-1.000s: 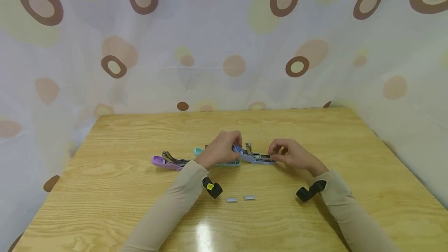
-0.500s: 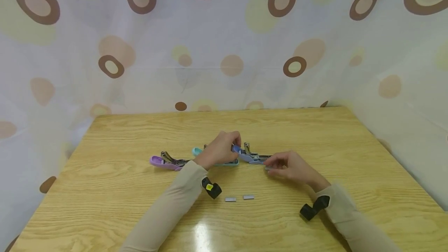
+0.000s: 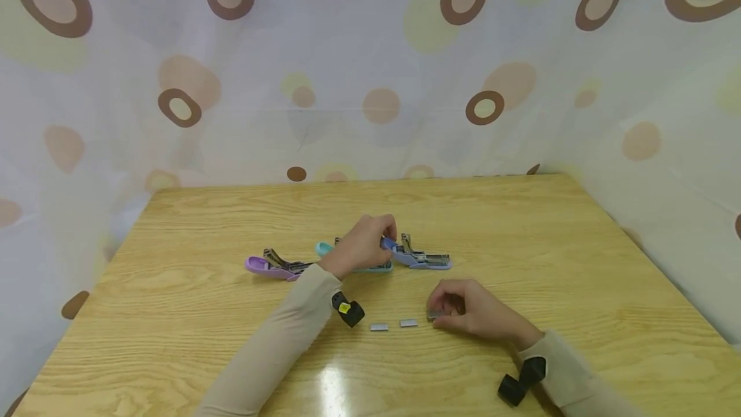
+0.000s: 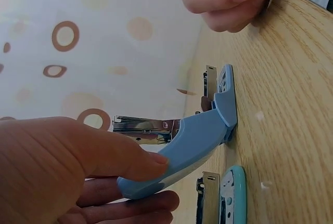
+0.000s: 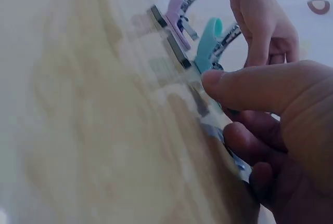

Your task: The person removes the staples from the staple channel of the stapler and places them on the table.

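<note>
My left hand (image 3: 361,248) pinches the raised handle of a blue stapler (image 3: 428,263) between thumb and fingers. This stapler (image 4: 195,143) is folded wide, its metal staple channel lying along the base. My right hand (image 3: 475,311) holds a short strip of staples (image 3: 435,315) between thumb and fingertips, close over the table. Two more staple strips, a left one (image 3: 379,327) and a right one (image 3: 408,323), lie in a row to its left. Behind my left hand is a teal stapler (image 3: 324,249), partly hidden; further left lies an opened purple stapler (image 3: 266,268), its right end covered by my sleeve.
The staplers and strips rest on a wood-grain table (image 3: 550,230). A pale curtain (image 3: 336,140) with round patterns hangs behind the table and along its sides. A black wrist camera (image 3: 348,309) sits on my left wrist, another camera (image 3: 522,381) on the right.
My right hand has moved from the front end of the blue stapler toward me with a staple strip, down beside the other two strips. The left hand keeps its hold on the stapler.
</note>
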A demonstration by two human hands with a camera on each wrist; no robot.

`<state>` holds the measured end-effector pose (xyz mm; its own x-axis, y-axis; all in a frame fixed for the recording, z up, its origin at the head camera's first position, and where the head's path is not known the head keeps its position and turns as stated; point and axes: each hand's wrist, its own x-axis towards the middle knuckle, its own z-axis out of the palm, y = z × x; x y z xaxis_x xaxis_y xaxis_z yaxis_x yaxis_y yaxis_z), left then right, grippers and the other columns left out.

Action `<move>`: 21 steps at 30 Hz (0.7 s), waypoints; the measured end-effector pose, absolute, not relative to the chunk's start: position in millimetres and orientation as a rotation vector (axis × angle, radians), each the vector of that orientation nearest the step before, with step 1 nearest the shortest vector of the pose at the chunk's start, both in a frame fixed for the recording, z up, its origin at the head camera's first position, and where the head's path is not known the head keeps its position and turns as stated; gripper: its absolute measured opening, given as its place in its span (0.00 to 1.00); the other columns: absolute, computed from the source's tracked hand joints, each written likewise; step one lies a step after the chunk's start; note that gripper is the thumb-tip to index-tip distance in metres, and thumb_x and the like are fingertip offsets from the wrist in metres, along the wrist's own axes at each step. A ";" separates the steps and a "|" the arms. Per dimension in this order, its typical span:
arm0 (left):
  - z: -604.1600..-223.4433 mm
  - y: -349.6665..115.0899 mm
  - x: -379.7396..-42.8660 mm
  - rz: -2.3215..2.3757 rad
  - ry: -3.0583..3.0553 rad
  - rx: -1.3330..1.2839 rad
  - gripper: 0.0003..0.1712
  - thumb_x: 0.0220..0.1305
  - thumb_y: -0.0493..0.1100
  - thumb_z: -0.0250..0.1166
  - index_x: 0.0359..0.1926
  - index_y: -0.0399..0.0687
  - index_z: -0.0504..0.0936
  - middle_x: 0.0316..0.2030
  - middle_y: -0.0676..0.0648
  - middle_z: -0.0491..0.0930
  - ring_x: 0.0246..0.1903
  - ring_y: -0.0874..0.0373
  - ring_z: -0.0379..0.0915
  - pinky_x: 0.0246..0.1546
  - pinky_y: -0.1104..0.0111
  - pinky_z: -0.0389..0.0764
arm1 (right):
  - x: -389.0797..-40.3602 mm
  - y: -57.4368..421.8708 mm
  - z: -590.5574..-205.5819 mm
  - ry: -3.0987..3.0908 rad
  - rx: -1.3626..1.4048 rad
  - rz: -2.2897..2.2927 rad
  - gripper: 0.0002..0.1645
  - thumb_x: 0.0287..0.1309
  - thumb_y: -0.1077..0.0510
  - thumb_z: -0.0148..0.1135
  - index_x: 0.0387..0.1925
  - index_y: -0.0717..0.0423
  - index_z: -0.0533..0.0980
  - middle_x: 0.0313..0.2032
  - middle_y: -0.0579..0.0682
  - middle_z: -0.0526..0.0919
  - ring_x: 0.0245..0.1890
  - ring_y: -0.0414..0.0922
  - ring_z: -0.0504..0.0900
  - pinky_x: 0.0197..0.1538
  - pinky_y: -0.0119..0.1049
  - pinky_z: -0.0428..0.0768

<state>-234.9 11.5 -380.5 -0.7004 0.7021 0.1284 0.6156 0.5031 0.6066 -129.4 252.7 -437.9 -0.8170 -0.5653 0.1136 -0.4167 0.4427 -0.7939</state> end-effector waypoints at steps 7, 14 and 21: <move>-378.6 10.6 -232.8 0.954 2.606 1.136 0.09 0.56 0.29 0.63 0.37 0.41 0.75 0.40 0.41 0.81 0.16 0.63 0.57 0.24 0.73 0.64 | -125.4 247.5 -438.4 2.504 -0.897 -1.330 0.10 0.56 0.57 0.69 0.40 0.50 0.78 0.32 0.47 0.80 0.26 0.32 0.72 0.28 0.28 0.74; -378.0 8.7 -232.2 0.931 2.591 1.088 0.14 0.58 0.31 0.64 0.45 0.39 0.73 0.47 0.40 0.80 0.32 0.56 0.76 0.31 0.70 0.70 | -126.7 244.9 -437.1 2.500 -0.874 -1.333 0.11 0.55 0.58 0.69 0.40 0.52 0.78 0.33 0.49 0.81 0.26 0.33 0.72 0.28 0.27 0.74; -375.4 10.1 -231.0 0.941 2.549 1.097 0.18 0.64 0.35 0.60 0.54 0.38 0.70 0.54 0.38 0.76 0.45 0.48 0.78 0.43 0.63 0.78 | -126.8 248.4 -439.1 2.520 -0.854 -1.366 0.06 0.60 0.60 0.64 0.40 0.52 0.78 0.33 0.49 0.81 0.27 0.34 0.73 0.30 0.28 0.74</move>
<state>-231.0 10.1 -375.4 -0.7007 0.7114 0.0552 0.5765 0.5189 0.6312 -126.8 248.4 -439.1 -0.8266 -0.5469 0.1328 -0.4098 0.4232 -0.8081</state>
